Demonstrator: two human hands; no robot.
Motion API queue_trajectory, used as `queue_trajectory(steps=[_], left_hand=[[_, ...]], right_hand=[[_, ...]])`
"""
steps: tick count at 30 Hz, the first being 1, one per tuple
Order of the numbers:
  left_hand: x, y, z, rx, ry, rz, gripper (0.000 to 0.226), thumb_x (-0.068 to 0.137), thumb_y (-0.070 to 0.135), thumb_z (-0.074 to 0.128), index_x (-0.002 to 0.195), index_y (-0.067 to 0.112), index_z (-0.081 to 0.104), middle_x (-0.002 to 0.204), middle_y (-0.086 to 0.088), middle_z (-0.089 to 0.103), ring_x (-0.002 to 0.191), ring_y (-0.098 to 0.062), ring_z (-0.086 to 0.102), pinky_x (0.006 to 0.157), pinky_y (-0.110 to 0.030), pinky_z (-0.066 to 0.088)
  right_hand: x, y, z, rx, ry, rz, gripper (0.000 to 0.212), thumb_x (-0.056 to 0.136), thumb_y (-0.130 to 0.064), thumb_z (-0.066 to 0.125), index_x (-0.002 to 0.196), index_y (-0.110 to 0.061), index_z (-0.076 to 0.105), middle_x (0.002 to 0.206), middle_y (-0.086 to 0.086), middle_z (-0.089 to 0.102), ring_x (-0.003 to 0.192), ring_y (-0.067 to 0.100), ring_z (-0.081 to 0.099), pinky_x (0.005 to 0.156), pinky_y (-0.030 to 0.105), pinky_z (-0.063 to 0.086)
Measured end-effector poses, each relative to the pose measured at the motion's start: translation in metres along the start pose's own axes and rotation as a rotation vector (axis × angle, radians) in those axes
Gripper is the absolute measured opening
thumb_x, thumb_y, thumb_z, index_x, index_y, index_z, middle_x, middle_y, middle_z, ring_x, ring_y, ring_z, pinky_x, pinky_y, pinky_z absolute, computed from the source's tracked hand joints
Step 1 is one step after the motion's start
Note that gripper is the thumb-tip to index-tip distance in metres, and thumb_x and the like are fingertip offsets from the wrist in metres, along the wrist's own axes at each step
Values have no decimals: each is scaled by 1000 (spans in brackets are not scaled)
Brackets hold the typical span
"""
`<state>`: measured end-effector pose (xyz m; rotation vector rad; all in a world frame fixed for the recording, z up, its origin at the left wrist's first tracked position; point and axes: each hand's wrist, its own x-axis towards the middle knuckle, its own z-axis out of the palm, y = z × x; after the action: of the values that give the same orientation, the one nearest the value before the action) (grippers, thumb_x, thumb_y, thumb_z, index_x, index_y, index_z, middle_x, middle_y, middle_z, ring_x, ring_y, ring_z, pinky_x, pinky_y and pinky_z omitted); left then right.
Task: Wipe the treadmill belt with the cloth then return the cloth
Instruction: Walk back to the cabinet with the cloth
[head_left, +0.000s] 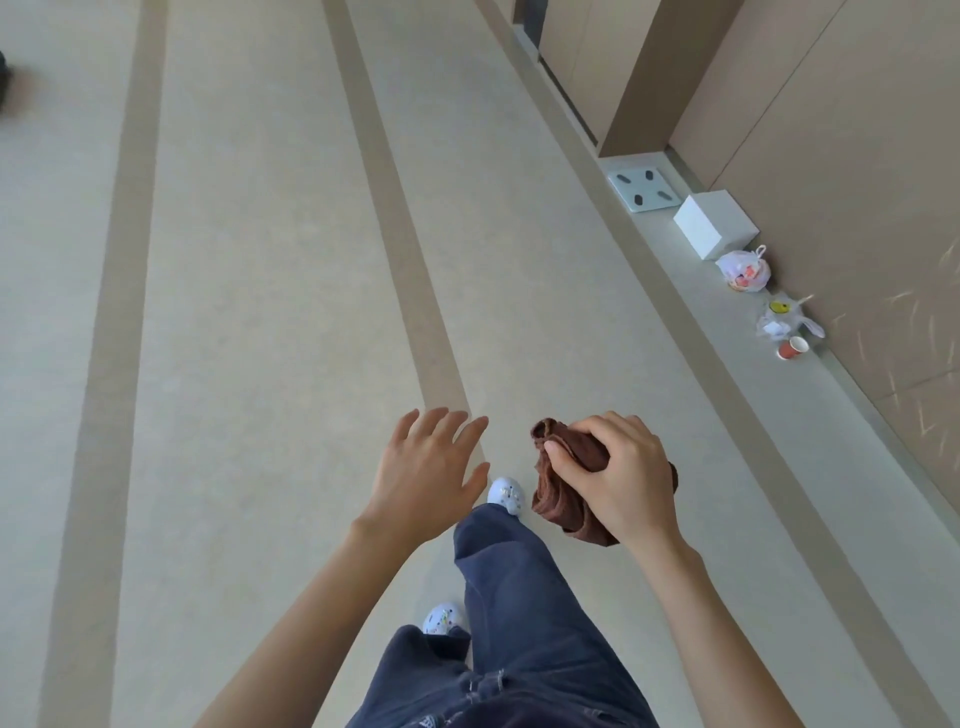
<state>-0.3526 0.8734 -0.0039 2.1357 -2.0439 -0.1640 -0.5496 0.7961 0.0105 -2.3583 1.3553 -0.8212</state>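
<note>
A bunched brown cloth hangs in the air over the floor, gripped by my right hand with fingers and thumb curled round its top. My left hand hovers just left of it with fingers spread and straight, holding nothing. No treadmill belt is in view. My legs in dark blue trousers and white shoes are below the hands, mid-stride on the floor.
Pale floor with brown stripes stretches ahead. Along the right wall lie a white bathroom scale, a white box, two plastic bags and a red paper cup. A dark object shows at the far left edge.
</note>
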Motion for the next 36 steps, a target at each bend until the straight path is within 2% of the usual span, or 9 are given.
queue_trajectory(steps=[15,21,25,36], left_hand=[[271,-57,-26,7,66,6,49,82,43,39,112,17,69,105,0,69,97,-22,66,84,-38,51],[348,-88,-21,-16,55,-17,51,83,43,37,113,16,68,106,-2,70,98,-25,66,84,-42,52],[403,-126,-12,-13,4,16,51,82,44,37,112,17,69,105,-1,70,98,-24,66,84,-40,52],[586,-268,-48,-31,52,121,52,84,45,38,117,17,67,110,-1,69,104,-25,65,88,-44,52]], right_hand=[[265,77,45,-5,99,-32,33,77,-53,56,71,-21,65,68,-11,60,66,19,53,61,35,45],[338,97,73,-27,60,-40,33,77,-52,57,72,-21,65,69,-11,62,67,19,54,61,35,45],[388,102,106,-53,40,-19,32,77,-52,56,71,-23,65,68,-11,61,66,20,54,61,37,46],[579,73,187,-122,92,46,30,77,-54,57,73,-25,64,71,-13,61,69,16,54,61,34,45]])
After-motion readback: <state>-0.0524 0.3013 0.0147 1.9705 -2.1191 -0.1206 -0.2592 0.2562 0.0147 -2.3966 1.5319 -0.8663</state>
